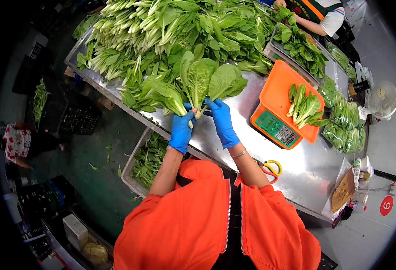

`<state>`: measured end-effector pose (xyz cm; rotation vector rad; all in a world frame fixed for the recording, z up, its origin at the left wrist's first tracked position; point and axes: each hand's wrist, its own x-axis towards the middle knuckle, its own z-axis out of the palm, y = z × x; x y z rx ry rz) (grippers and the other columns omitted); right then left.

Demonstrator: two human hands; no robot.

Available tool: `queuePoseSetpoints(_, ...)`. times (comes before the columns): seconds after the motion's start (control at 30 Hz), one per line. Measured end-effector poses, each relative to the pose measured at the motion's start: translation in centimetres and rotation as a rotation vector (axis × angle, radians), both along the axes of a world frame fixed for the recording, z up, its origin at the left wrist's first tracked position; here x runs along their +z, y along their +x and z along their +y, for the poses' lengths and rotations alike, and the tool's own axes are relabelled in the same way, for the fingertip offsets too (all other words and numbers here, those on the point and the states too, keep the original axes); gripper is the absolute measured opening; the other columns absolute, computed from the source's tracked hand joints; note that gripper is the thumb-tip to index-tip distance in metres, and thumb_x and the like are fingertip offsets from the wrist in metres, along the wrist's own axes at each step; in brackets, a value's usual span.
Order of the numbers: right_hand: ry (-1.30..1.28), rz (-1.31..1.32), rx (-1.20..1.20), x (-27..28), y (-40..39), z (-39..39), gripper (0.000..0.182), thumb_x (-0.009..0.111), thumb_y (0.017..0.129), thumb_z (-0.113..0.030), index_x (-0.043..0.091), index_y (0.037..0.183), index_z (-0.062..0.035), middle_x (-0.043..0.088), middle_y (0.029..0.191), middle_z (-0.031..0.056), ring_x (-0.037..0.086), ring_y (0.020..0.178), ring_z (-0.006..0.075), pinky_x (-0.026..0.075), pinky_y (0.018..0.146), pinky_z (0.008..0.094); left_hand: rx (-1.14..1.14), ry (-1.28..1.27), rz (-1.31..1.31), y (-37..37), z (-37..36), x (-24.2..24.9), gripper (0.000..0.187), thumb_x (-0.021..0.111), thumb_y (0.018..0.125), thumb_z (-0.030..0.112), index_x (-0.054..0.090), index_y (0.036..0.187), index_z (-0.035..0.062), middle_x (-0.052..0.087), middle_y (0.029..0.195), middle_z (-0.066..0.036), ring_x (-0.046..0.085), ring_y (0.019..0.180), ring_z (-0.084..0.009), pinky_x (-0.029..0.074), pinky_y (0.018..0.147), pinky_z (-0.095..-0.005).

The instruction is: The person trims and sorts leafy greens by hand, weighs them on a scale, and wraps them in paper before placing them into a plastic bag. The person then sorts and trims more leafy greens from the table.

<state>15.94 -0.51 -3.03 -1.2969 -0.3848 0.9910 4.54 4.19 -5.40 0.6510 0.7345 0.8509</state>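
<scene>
Loose heap (162,33) ran along bench's (297,166) far edge, unbagged. L hand's (180,131) grip was closed round stems of a few greens (201,78), nr the near-left edge; R hand (223,123) was at the same stems, grip width can't tell. Orange scale (277,85) held one small bunch (306,109); bagged packs (344,117), already done, lay nr R edge.
</scene>
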Motion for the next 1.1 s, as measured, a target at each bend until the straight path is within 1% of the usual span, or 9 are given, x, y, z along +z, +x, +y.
queuePoseSetpoints(0.2,0.081,-0.1,0.093,-1.1,0.2,0.3,0.024,0.057,0.08,-0.023,0.055,0.074,0.0002,0.054,0.07,0.0055,0.05,0.064,0.0089,0.044,0.058,0.0237,-0.06,0.048,0.04,-0.3,0.0,0.9,0.02,0.06,0.076,0.004,0.05,0.094,0.0044,0.054,0.085,-0.002,0.055,0.075,-0.0121,0.047,0.066,-0.0228)
queuePoseSetpoints(0.3,-0.191,-0.508,0.138,0.8,-0.3,-0.1,0.021,0.059,0.076,-0.02,0.054,0.072,0.0002,0.054,0.074,0.0106,0.053,0.068,0.0149,0.044,0.059,0.0283,-0.076,0.048,0.053,-0.5,0.1,2.4,0.025,0.06,0.077,0.007,0.049,0.099,0.0036,0.054,0.087,-0.002,0.054,0.076,-0.0121,0.046,0.067,-0.0227)
queuePoseSetpoints(0.37,-0.188,-1.401,0.258,1.1,-1.6,0.0,0.021,0.058,0.073,-0.015,0.055,0.086,0.0006,0.056,0.093,0.0122,0.055,0.083,0.0267,0.045,0.071,0.031,-0.254,0.069,0.035,-1.9,1.5,-1.1,0.032,0.059,0.079,0.013,0.047,0.107,0.0029,0.054,0.091,-0.004,0.054,0.078,-0.0121,0.044,0.07,-0.0227)
queuePoseSetpoints(0.5,0.224,-1.426,0.196,1.3,-2.6,0.1,0.027,0.06,0.071,-0.019,0.051,0.09,-0.002,0.054,0.09,0.0143,0.054,0.083,0.0293,0.044,0.067,0.0361,-0.095,-0.125,-0.145,-2.0,1.9,-0.8,0.031,0.058,0.081,0.018,0.047,0.107,0.0035,0.053,0.094,-0.005,0.053,0.081,-0.012,0.044,0.07,-0.0237)
queuePoseSetpoints(0.57,-0.047,-0.811,0.072,0.0,-1.4,0.1,0.035,0.062,0.072,-0.027,0.05,0.093,-0.0012,0.054,0.089,0.014,0.056,0.079,0.0284,0.045,0.064,0.0352,-0.115,-0.14,-0.216,-2.7,1.7,0.2,0.04,0.053,0.083,0.027,0.043,0.111,0.0012,0.051,0.103,-0.011,0.051,0.093,-0.0202,0.045,0.077,-0.0364)
queuePoseSetpoints(0.63,-0.323,-0.993,0.017,-1.2,0.5,0.6,0.048,0.065,0.069,-0.036,0.049,0.097,-0.001,0.053,0.09,0.0144,0.056,0.075,0.0276,0.046,0.061,0.0349,-0.141,-0.195,-0.32,-3.1,1.9,0.1,0.048,0.048,0.084,0.034,0.038,0.116,-0.0009,0.049,0.11,-0.016,0.049,0.1,-0.0295,0.045,0.081,-0.0514)
queuePoseSetpoints(0.77,-0.486,-1.29,0.101,-4.9,1.4,1.3,0.055,0.066,0.067,-0.031,0.043,0.107,-0.0016,0.052,0.093,0.016,0.054,0.081,0.0285,0.045,0.066,0.0361,-0.196,-0.193,-0.389,-3.4,2.3,-1.5,0.046,0.05,0.084,0.032,0.039,0.116,-0.0003,0.051,0.108,-0.015,0.054,0.093,-0.0262,0.049,0.075,-0.0446)
queuePoseSetpoints(0.93,-0.364,-1.172,-0.045,-5.7,1.7,0.2,0.051,0.056,0.068,-0.013,0.039,0.115,-0.0006,0.049,0.104,0.0194,0.051,0.089,0.034,0.044,0.073,0.0392,-0.183,0.02,-0.255,-2.8,1.5,-1.3,0.042,0.051,0.084,0.022,0.037,0.118,0.0012,0.05,0.11,-0.014,0.054,0.09,-0.0232,0.049,0.074,-0.0387)
queuePoseSetpoints(1.1,-0.217,-1.072,-0.076,-5.3,1.3,-0.5,0.057,0.047,0.069,-0.004,0.033,0.124,-0.0027,0.047,0.113,0.0201,0.053,0.091,0.0354,0.043,0.076,0.0383,-0.201,0.385,0.258,-3.6,1.8,-3.7,0.03,0.047,0.086,0.016,0.047,0.11,-0.0014,0.054,0.103,-0.007,0.052,0.091,-0.016,0.045,0.075,-0.0272)
